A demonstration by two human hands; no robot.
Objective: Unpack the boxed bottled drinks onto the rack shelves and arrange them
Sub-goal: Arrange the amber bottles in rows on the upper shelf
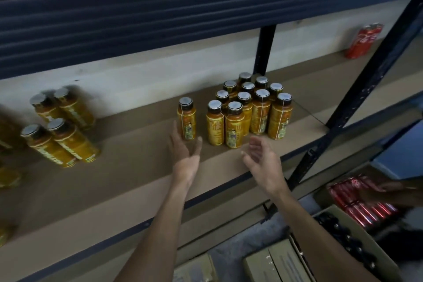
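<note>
While the left hand (185, 155) and right hand (262, 158) are held empty with fingers (176, 138) loosely spread, a silver-capped amber bottle (186, 119) is seen upright on the brown board shelf (128, 167).

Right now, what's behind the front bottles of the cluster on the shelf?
More upright yellow bottles, packed in rows back toward the rack post. Mostly only their caps show; the front bottles cover their bodies.
</note>
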